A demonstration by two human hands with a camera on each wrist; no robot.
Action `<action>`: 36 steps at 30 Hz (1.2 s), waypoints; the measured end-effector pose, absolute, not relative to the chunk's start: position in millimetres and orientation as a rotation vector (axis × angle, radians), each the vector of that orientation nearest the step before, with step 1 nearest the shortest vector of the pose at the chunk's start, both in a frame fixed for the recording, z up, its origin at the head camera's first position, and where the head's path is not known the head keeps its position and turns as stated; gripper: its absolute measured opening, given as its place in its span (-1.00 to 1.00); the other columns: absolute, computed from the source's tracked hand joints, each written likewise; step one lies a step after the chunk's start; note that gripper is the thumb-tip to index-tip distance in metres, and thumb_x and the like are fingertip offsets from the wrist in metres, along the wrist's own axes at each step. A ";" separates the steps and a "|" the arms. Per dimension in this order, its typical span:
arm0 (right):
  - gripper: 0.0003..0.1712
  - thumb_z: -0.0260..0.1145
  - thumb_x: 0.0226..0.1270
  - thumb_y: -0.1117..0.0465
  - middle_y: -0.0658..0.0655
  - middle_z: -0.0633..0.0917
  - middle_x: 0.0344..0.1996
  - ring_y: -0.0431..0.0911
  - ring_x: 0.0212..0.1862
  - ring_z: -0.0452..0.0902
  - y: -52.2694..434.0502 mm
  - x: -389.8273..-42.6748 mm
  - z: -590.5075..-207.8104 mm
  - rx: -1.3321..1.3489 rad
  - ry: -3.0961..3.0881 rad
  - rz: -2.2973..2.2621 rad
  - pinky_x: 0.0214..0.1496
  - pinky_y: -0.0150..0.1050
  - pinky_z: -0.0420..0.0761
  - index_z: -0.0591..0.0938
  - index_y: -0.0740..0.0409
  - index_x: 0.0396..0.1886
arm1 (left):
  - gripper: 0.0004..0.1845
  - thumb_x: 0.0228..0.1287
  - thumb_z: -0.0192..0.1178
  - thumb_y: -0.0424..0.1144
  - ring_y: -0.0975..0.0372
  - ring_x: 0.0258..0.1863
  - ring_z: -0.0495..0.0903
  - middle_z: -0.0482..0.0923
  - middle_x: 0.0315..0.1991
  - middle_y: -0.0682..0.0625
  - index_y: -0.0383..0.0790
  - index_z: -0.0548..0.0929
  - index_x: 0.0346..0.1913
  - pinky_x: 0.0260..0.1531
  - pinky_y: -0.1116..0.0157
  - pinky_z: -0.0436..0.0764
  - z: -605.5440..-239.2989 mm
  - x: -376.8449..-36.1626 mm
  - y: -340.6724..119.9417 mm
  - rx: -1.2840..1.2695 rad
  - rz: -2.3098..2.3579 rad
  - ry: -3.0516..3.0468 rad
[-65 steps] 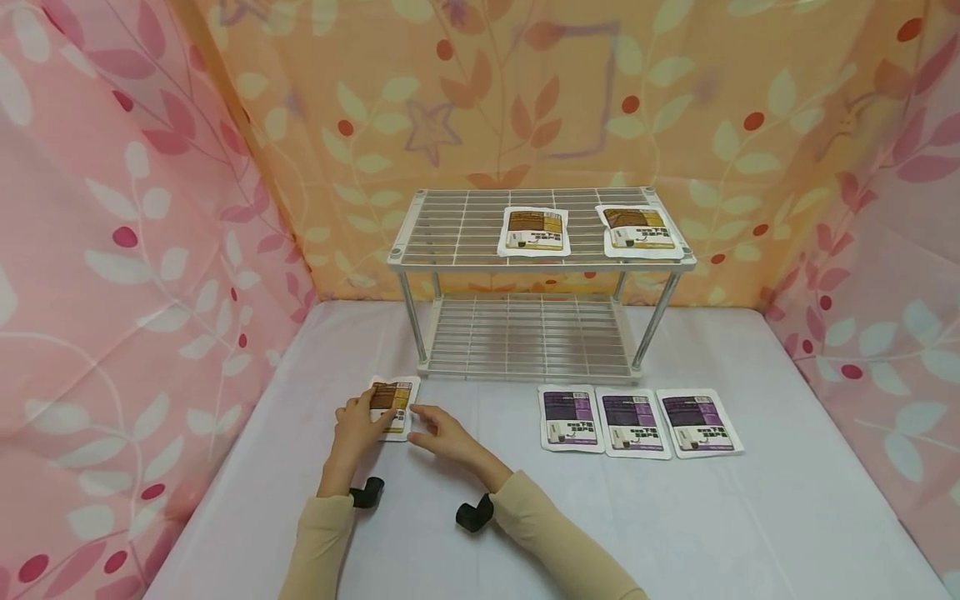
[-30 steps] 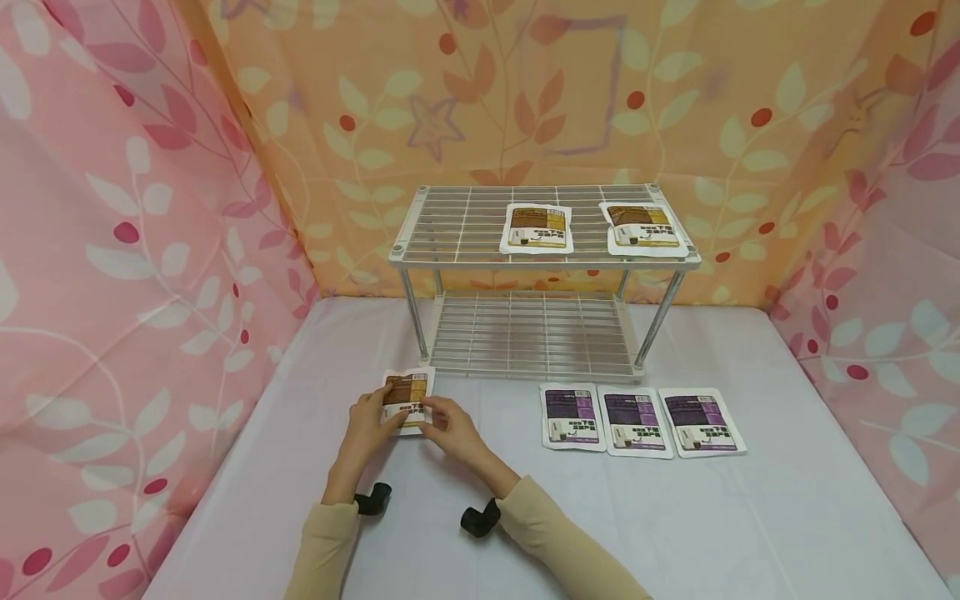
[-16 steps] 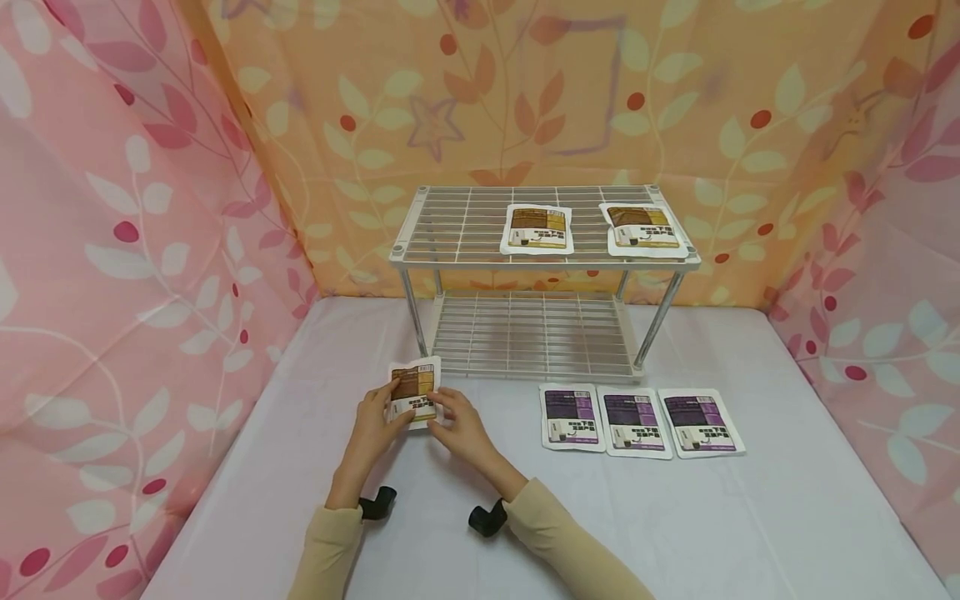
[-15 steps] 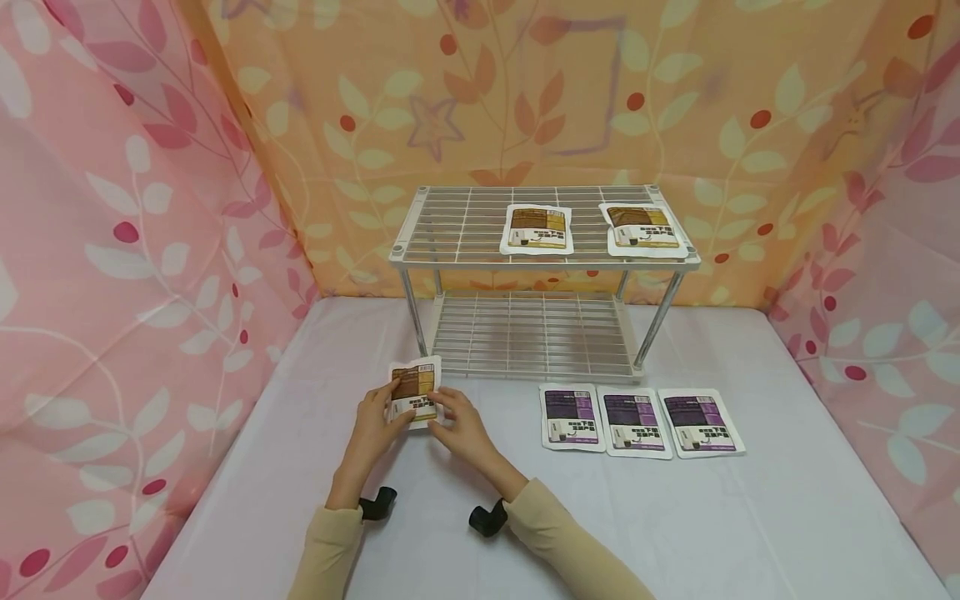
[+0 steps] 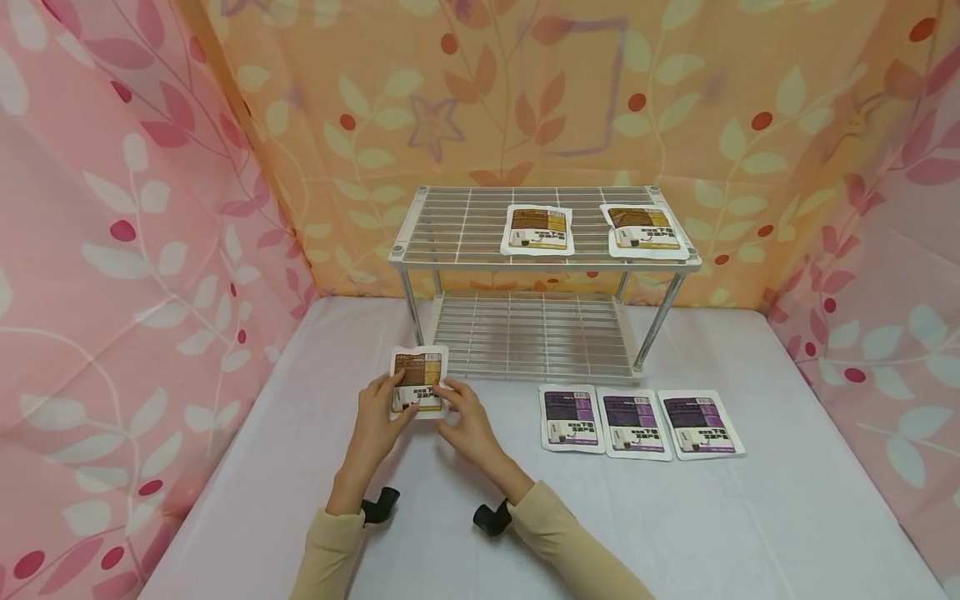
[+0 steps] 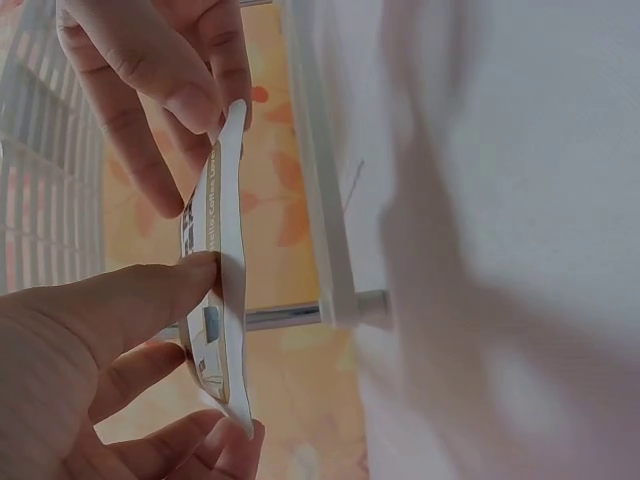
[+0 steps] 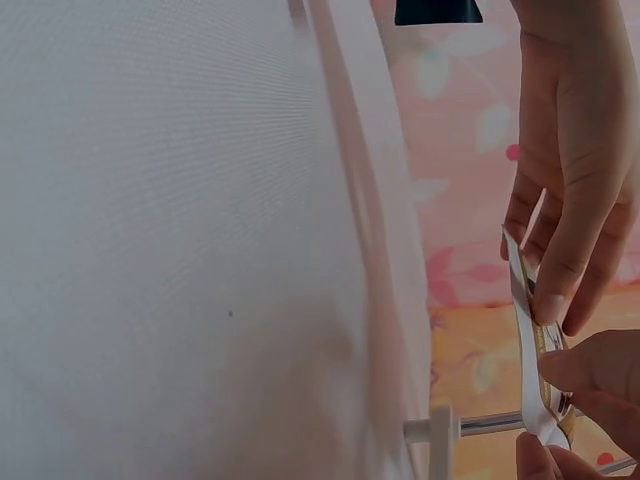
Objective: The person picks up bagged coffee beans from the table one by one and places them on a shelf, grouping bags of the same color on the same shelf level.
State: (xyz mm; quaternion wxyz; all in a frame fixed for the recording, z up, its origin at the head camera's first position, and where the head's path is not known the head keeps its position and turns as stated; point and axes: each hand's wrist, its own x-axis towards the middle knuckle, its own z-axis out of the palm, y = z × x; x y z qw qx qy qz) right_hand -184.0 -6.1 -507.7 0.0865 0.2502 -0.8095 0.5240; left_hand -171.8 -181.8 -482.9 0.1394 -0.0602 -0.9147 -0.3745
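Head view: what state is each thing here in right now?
Brown packet: lifted off the table, held by both hands.
Left hand: pinching the packet.
Right hand: pinching the packet.
Wire rack: upright, two brown packets flat on top, lower shelf bare.
Purple packets: three flat on the table.

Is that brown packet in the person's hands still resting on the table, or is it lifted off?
Apart. The left wrist view shows the brown packet pinched by the left hand and right hand, clear of the table.
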 end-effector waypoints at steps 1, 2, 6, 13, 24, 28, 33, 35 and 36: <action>-0.39 0.30 -0.04 0.51 0.36 0.38 0.20 0.16 0.19 0.35 -5.7 -183.9 -507.2 0.751 -2.395 1.562 0.00 -0.18 0.59 0.50 0.33 0.13 | -0.34 0.09 0.33 -0.23 -0.18 0.18 0.20 0.25 0.23 -0.39 -0.31 0.37 0.27 0.11 -0.14 0.33 -481.3 -171.6 -181.1 -0.179 -1.079 -2.635; -0.39 0.29 -0.05 0.51 0.36 0.39 0.19 0.16 0.19 0.36 -5.3 -183.9 -506.7 0.754 -2.380 1.559 0.00 -0.16 0.59 0.50 0.33 0.13 | -0.34 0.10 0.33 -0.23 -0.18 0.18 0.21 0.25 0.23 -0.39 -0.31 0.37 0.27 0.11 -0.13 0.33 -479.5 -171.3 -180.5 -0.181 -1.080 -2.628; -0.38 0.29 -0.06 0.52 0.36 0.40 0.18 0.16 0.17 0.37 -3.9 -183.9 -504.1 0.752 -2.349 1.544 -0.02 -0.15 0.60 0.50 0.34 0.13 | -0.35 0.08 0.34 -0.23 -0.16 0.17 0.23 0.26 0.24 -0.37 -0.33 0.39 0.25 0.12 -0.12 0.34 -474.4 -171.3 -178.3 -0.183 -1.088 -2.613; -0.36 0.32 -0.10 0.54 0.35 0.42 0.16 0.15 0.15 0.39 -0.3 -185.3 -498.1 0.747 -2.316 1.492 -0.05 -0.17 0.61 0.51 0.35 0.12 | -0.34 0.05 0.36 -0.27 -0.12 0.22 0.22 0.26 0.26 -0.30 -0.32 0.40 0.25 0.08 -0.08 0.39 -471.3 -174.8 -175.6 -0.162 -1.155 -2.587; -0.36 0.34 -0.06 0.52 0.34 0.40 0.19 0.11 0.16 0.39 4.3 -187.2 -486.9 0.742 -2.314 1.449 -0.02 -0.21 0.60 0.50 0.33 0.14 | -0.35 0.01 0.39 -0.32 -0.10 0.22 0.23 0.28 0.26 -0.28 -0.29 0.44 0.22 0.14 -0.09 0.34 -463.3 -178.0 -171.3 -0.218 -1.161 -2.511; -0.36 0.32 -0.06 0.53 0.34 0.40 0.19 0.10 0.14 0.40 5.9 -187.7 -483.5 0.740 -2.299 1.428 -0.03 -0.19 0.60 0.49 0.33 0.14 | -0.34 -0.02 0.40 -0.34 -0.10 0.22 0.23 0.27 0.27 -0.28 -0.26 0.45 0.22 0.13 -0.09 0.35 -459.8 -178.2 -169.0 -0.239 -1.160 -2.497; -0.36 0.32 -0.04 0.52 0.28 0.39 0.20 0.07 0.14 0.41 8.7 -187.2 -478.9 0.728 -2.299 1.412 -0.02 -0.22 0.59 0.49 0.28 0.16 | -0.33 -0.02 0.40 -0.35 -0.07 0.22 0.22 0.24 0.30 -0.23 -0.22 0.44 0.23 0.13 -0.08 0.35 -455.8 -179.0 -166.5 -0.248 -1.166 -2.500; -0.36 0.33 -0.03 0.51 0.26 0.39 0.20 0.05 0.13 0.42 9.9 -187.0 -476.6 0.724 -2.298 1.408 -0.03 -0.22 0.58 0.49 0.26 0.16 | -0.33 -0.02 0.40 -0.35 -0.07 0.22 0.21 0.23 0.31 -0.22 -0.20 0.44 0.24 0.13 -0.08 0.35 -454.3 -179.3 -165.7 -0.257 -1.158 -2.502; -0.36 0.33 -0.03 0.51 0.26 0.39 0.20 0.04 0.13 0.42 10.6 -187.0 -475.3 0.720 -2.296 1.406 -0.03 -0.22 0.58 0.49 0.26 0.16 | -0.33 -0.01 0.39 -0.34 -0.07 0.22 0.21 0.22 0.32 -0.22 -0.20 0.43 0.24 0.12 -0.08 0.36 -453.3 -179.3 -165.1 -0.265 -1.155 -2.503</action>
